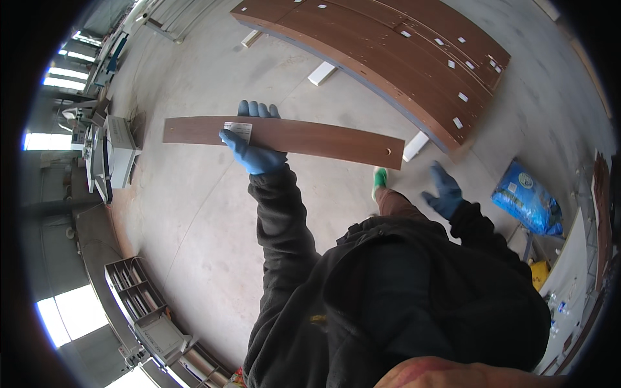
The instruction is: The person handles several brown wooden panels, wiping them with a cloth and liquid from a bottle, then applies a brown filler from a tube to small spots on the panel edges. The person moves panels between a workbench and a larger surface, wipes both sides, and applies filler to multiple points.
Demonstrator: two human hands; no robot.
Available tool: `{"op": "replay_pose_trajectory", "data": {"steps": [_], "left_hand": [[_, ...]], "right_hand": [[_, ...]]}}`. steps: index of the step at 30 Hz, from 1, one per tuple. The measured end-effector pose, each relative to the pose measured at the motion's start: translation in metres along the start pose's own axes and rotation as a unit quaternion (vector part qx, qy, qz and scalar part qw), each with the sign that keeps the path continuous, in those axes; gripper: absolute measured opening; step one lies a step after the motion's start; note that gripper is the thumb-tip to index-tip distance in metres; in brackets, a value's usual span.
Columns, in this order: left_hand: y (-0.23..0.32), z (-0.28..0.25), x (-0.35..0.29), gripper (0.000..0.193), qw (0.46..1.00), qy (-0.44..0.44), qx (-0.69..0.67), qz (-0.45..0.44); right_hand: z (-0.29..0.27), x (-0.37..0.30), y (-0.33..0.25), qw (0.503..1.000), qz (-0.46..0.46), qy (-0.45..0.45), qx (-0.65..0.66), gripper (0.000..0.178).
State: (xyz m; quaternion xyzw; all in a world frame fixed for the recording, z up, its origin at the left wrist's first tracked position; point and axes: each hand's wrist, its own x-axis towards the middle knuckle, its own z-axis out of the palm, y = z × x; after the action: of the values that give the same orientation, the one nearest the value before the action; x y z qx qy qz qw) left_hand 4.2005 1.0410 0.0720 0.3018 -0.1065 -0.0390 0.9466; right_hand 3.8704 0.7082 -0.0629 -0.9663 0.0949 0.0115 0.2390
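Note:
My left hand (pixel 256 157), in a blue glove, grips a long, narrow brown wood-grain board (pixel 330 139) and holds it out in front of me. Its thumb lies over a white label (pixel 238 131) on the board's face, while the other fingertips show past the far edge. Near the board's right end is a small round hole (pixel 388 151). My right hand (pixel 445 191), gloved in blue too, hangs at my right side with fingers apart and nothing in it.
Ahead to the right, a stack of brown panels (pixel 362 45) with small white labels rests on white blocks (pixel 321 73). A blue plastic bag (pixel 527 197) lies at right, beside a white table (pixel 563 291). Shelving (pixel 136 291) and machinery (pixel 119 152) line the left.

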Motion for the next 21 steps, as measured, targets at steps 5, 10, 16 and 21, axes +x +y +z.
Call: {"op": "replay_pose_trajectory", "data": {"steps": [5, 10, 16, 21], "left_hand": [[-0.041, -0.044, 0.105, 0.087, 0.998, 0.061, 0.025, -0.012], [-0.063, -0.050, 0.221, 0.075, 0.997, -0.002, -0.007, -0.073], [-0.030, -0.083, 0.336, 0.066, 0.954, 0.227, 0.181, 0.075], [0.008, -0.145, 0.419, 0.081, 0.528, 0.154, 0.776, 0.309]], "right_hand": [[-0.039, 0.156, 0.003, 0.928, 0.046, 0.221, 0.295, 0.059], [-0.085, 0.351, -0.135, 0.962, -0.240, 0.028, 0.123, 0.089], [-0.073, 0.513, -0.238, 0.967, -0.174, -0.164, 0.093, 0.084], [-0.036, 0.647, -0.288, 0.958, -0.160, -0.215, 0.098, 0.063]]}}
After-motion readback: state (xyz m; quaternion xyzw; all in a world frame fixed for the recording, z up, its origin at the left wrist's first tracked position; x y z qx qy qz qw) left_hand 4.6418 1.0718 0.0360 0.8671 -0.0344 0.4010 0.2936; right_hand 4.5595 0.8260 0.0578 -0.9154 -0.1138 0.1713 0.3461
